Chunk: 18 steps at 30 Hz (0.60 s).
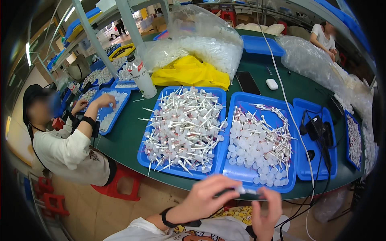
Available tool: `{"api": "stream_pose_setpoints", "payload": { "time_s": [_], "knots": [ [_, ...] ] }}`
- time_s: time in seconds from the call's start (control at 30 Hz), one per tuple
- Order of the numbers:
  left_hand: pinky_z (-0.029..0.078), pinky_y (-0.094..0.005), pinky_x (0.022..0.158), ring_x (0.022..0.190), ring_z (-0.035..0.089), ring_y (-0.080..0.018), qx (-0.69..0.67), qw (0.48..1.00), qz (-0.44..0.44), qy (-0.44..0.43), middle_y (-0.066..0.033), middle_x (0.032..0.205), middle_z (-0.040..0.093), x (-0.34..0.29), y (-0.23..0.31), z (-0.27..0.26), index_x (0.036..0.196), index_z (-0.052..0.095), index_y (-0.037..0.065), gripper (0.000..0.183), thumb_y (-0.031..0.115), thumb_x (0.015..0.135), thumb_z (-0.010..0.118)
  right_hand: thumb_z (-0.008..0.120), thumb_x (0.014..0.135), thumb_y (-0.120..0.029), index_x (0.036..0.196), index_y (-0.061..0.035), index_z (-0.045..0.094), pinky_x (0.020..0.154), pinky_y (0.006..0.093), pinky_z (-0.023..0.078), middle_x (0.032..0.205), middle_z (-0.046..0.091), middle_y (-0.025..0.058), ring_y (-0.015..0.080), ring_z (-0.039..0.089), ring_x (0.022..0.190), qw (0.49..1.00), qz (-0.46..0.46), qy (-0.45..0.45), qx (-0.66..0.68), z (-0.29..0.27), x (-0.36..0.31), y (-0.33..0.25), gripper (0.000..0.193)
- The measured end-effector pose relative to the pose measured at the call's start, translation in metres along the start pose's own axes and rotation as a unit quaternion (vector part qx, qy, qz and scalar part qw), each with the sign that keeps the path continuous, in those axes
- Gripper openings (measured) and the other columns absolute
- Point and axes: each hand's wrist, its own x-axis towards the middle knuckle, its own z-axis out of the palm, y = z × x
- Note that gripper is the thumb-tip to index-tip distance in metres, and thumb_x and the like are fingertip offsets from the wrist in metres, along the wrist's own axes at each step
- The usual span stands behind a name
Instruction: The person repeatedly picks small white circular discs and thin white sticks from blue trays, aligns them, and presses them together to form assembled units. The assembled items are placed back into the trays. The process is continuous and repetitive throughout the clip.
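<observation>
My left hand (207, 197) and my right hand (265, 211) meet near the bottom edge, below the green table (128, 132). Together they pinch a small dark tube with a white tip (245, 191); motion blurs it. Straight ahead of my hands lies a blue tray (291, 176) of white round caps and thin white sticks. To its left, a second blue tray (141, 157) is heaped with assembled white stick parts.
A person in white sits at the left, hands in another blue tray (120, 105). A bottle (140, 76), a yellow bag (189, 72), big clear bags of parts (209, 44), a phone (247, 82) and a tray with black chargers (317, 132) crowd the table. Red stools (116, 186) stand below.
</observation>
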Motion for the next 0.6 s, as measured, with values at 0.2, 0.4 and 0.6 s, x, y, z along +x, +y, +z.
{"api": "stream_pose_setpoints", "payload": {
  "time_s": [0.2,0.4,0.6],
  "knots": [
    [0.049,-0.0355,0.084,0.094,0.064,-0.0273,0.259,0.92,-0.041,0.291,-0.0105,0.1,0.068,0.035,-0.025,-0.056,0.104,0.069,0.002,0.024,0.006,0.08,0.075,0.059,0.081,0.007,0.108,0.0036,0.061,0.08,0.0339,0.046,0.102,0.062,0.0155,0.0247,0.057,0.087,0.992,0.072,0.086,-0.063,-0.017,0.008,0.007,0.028],
    [0.033,-0.0462,0.104,0.123,0.046,-0.0344,0.444,0.864,-0.013,0.235,-0.0134,0.129,0.054,0.046,-0.027,-0.056,0.122,0.063,0.007,0.038,0.011,0.085,0.07,0.062,0.082,0.005,0.102,0.003,0.063,0.081,0.0351,0.046,0.097,0.062,0.015,0.0282,0.059,0.089,0.993,0.071,0.046,-0.081,-0.02,0.009,0.018,0.02],
    [0.05,-0.0375,0.081,0.092,0.063,-0.0316,0.193,0.981,0.009,-0.023,-0.0141,0.102,0.064,0.025,-0.01,0.017,0.113,0.065,0.004,0.03,0.006,0.084,0.07,0.063,0.084,0.001,0.098,0.0011,0.062,0.087,0.0399,0.041,0.098,0.063,0.0134,0.0322,0.056,0.095,0.981,0.082,0.032,-0.174,-0.029,0.022,0.042,0.014]
  ]
}}
